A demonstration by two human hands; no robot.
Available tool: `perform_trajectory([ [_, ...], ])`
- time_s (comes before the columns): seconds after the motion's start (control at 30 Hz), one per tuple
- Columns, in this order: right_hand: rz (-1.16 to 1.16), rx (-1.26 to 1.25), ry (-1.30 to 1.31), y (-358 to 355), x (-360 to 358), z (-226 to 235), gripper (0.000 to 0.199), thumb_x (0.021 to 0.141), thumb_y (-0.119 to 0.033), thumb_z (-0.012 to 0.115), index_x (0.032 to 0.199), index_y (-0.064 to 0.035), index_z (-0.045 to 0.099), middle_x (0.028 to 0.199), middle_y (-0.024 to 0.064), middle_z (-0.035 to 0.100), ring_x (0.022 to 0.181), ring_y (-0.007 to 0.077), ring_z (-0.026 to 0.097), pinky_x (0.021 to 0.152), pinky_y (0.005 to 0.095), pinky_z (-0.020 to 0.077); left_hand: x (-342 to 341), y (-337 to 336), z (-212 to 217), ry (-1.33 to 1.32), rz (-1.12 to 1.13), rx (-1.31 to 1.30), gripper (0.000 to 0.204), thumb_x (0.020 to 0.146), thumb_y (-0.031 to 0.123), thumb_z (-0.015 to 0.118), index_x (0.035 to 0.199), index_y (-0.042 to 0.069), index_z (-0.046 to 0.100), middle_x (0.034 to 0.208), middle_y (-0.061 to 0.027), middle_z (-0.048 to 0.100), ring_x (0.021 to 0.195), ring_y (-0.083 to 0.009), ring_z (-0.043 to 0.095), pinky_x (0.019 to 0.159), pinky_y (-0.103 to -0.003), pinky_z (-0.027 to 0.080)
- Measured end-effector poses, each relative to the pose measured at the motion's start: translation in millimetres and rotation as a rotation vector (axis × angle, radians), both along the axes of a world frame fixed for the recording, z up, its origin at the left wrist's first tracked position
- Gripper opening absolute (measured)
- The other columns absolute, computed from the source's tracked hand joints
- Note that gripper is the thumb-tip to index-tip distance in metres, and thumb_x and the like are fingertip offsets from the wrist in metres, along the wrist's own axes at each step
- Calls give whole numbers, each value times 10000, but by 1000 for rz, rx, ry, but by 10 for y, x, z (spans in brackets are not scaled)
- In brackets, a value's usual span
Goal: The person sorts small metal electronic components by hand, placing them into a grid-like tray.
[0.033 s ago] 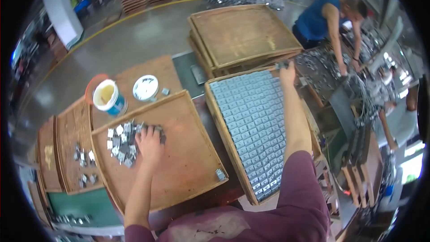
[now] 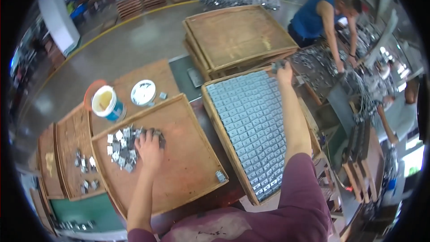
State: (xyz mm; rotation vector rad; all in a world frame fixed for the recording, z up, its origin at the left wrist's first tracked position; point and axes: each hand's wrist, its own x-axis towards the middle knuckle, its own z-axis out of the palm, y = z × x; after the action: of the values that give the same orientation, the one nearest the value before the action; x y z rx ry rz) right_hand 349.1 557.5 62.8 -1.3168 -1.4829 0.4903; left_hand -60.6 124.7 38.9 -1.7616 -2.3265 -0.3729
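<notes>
Nothing has shifted since the earlier frame. Left hand rests with fingers spread on the pile of small metal parts, 9 o'clock of its wooden tray. Right hand pinches what I think is one part at the filled tray's 12 o'clock edge; I'd seat it square in the row.

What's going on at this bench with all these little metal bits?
A person in a maroon top works over two wooden trays. The left hand rests on a loose pile of small metal parts in the near tray. The right hand reaches to the far end of the second tray, which is filled with neat rows of the same grey pieces, and seems to hold one. A yellow tub and a white lid sit behind. Other people work at a bench nearby.
</notes>
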Motion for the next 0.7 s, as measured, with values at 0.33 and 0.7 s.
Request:
perform_trajectory([
  [0.33, 536, -430, 451, -2478, -499, 553, 173, 925, -104, 622, 1066, -4, 633, 853, 43, 668, 717, 139, 640, 650, 295, 538, 432, -627, -31, -2005, -19, 532, 494, 930, 84, 585, 1407, 63, 461, 1337, -127, 539, 1025, -195, 608, 826, -300, 512],
  [0.7, 757, -567, 624, -4057, -910, 388, 105, 919, -110, 643, 980, -26, 621, 821, 29, 641, 694, 105, 622, 630, 278, 522, 1006, -1050, 385, -2018, -141, 360, 443, 906, 35, 638, 1323, 33, 489, 1192, -160, 612, 850, -145, 607, 687, -244, 474],
])
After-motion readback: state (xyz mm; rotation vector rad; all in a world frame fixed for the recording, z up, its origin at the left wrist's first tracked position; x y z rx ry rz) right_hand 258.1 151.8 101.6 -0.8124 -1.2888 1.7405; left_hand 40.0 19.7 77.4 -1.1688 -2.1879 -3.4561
